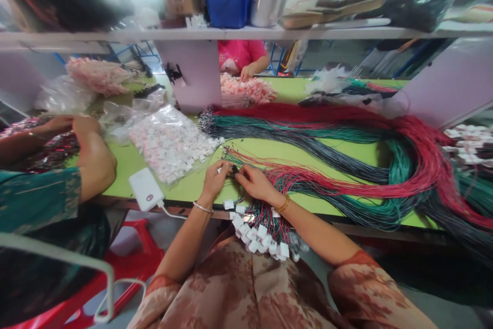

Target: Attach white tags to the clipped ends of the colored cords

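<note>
Above the near table edge, my left hand [214, 181] pinches a small white connector [219, 169]. My right hand [254, 183] is close beside it, its fingers closed on a small black piece [234, 169]; its exact kind is too small to make out. Red, green and black wires [292, 172] run from just beyond my fingers to the right across the table. Below my hands, a bunch of wires with white connectors [262, 239] hangs over the edge towards my lap. A clear plastic bag of white connectors [169, 139] lies to the left of my hands.
A white power bank [146, 189] with a cable sits at the left table edge. Thick red wire bundles [346, 116] curve across the right. Co-workers' hands [63, 124] are at the left, and another person [242, 59] sits opposite. A shelf [185, 35] spans the table, holding a blue bin [229, 5].
</note>
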`<state>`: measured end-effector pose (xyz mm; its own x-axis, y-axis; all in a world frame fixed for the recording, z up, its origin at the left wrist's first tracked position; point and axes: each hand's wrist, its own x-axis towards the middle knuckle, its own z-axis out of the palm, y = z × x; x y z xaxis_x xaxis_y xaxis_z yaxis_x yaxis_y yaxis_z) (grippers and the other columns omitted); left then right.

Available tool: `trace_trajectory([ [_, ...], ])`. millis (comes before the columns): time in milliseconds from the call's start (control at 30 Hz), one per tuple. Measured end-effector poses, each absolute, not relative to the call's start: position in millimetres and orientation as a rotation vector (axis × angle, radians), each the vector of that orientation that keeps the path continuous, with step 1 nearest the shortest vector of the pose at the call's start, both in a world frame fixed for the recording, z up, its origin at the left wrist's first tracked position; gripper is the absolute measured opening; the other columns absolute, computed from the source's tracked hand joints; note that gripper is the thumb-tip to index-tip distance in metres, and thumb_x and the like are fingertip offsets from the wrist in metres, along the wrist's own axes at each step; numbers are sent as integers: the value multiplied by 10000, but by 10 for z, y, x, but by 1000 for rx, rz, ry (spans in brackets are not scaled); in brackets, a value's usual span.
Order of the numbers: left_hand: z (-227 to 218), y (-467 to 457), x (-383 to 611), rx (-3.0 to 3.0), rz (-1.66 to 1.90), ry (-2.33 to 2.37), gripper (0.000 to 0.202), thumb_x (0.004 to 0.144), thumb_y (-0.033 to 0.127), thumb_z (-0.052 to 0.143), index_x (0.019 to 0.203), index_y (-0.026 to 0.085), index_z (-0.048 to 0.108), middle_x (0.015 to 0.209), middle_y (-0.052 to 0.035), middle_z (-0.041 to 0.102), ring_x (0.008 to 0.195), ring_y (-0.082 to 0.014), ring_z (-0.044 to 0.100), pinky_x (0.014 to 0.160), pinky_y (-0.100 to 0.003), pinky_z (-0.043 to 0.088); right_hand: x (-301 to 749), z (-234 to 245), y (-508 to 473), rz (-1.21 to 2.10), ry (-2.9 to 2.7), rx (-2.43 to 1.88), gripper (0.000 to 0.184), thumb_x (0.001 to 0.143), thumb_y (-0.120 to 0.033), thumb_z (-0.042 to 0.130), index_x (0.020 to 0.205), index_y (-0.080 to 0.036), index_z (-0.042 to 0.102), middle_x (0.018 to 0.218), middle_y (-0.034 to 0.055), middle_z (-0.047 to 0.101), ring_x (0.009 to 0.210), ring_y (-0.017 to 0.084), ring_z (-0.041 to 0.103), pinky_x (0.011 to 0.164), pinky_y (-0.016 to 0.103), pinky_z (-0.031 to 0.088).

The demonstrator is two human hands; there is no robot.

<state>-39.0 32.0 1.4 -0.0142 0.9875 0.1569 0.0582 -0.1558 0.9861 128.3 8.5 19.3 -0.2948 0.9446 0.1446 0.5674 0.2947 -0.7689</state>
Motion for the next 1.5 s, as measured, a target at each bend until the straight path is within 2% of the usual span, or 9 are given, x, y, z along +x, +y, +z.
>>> trace_trajectory([
  [167, 57, 303, -373, 1418, 1242, 1201, 164, 707, 309, 743, 782, 166, 713, 757, -24, 676, 719, -160, 577, 725, -274, 441, 1270, 125, 104, 807, -1956, -1339, 235, 906, -388, 497, 765, -203, 467, 671, -15, 523, 605, 132, 436, 585, 255, 287],
  [333, 72, 304, -372, 1473, 1256, 1245, 98, 720, 256, 700, 680, 173, 668, 685, -7, 645, 689, -156, 551, 718, -277, 419, 1259, 110, 92, 776, -2007, -1368, 221, 910, -375, 496, 780, -197, 512, 673, 1, 558, 599, 139, 447, 577, 258, 288],
  [500, 143, 245, -331, 1473, 1324, 1269, 122, 730, 264, 694, 662, 184, 633, 654, 1, 600, 660, -155, 502, 691, -275, 399, 1351, 434, -68, 583, -2105, -1373, 197, 911, -331, 504, 909, -184, 635, 822, 77, 664, 706, 185, 553, 660, 289, 362],
  [633, 167, 194, -288, 1572, 1368, 1239, 110, 756, 261, 683, 677, 201, 635, 693, -18, 592, 721, -180, 508, 769, -302, 396, 1483, 685, 52, 481, -1936, -1360, 251, 930, -359, 481, 994, -194, 659, 957, 92, 687, 830, 199, 596, 721, 289, 400],
  [733, 146, 168, -259, 1664, 1407, 1200, 117, 765, 271, 684, 674, 218, 634, 718, -39, 584, 775, -205, 506, 831, -333, 388, 1503, 618, 353, 637, -1939, -1358, 259, 893, -398, 535, 887, -170, 658, 837, 70, 678, 759, 176, 576, 673, 269, 392],
  [867, 95, 162, -246, 1824, 1392, 1178, 112, 781, 289, 672, 691, 232, 641, 721, -60, 577, 795, -228, 503, 848, -363, 381, 1393, 357, 651, 1109, -1966, -1211, 316, 835, -460, 567, 764, -159, 633, 652, 2, 610, 615, 126, 503, 590, 245, 363],
  [1033, 42, 174, -235, 1990, 1327, 1146, 103, 801, 278, 651, 710, 231, 638, 746, -75, 586, 805, -231, 518, 836, -368, 377, 1239, 252, 638, 1410, -1585, -1165, 222, 674, -337, 686, 776, -165, 589, 609, -47, 568, 576, 96, 478, 569, 228, 365],
  [1167, 10, 173, -214, 2019, 1317, 1171, 117, 812, 276, 638, 708, 224, 630, 732, -73, 580, 797, -227, 525, 818, -364, 377, 1169, 268, 572, 1406, -1265, -1165, 325, 611, -288, 723, 837, -196, 509, 514, -110, 466, 477, 71, 412, 498, 205, 314],
  [1500, -32, 168, -194, 2256, 1328, 1303, 210, 899, 329, 520, 736, 199, 549, 693, -28, 595, 676, -160, 554, 668, -294, 407, 1205, 256, 544, 1334, -856, -1005, 501, 542, -392, 793, 840, -233, 423, 539, -95, 550, 502, 111, 531, 517, 217, 379],
])
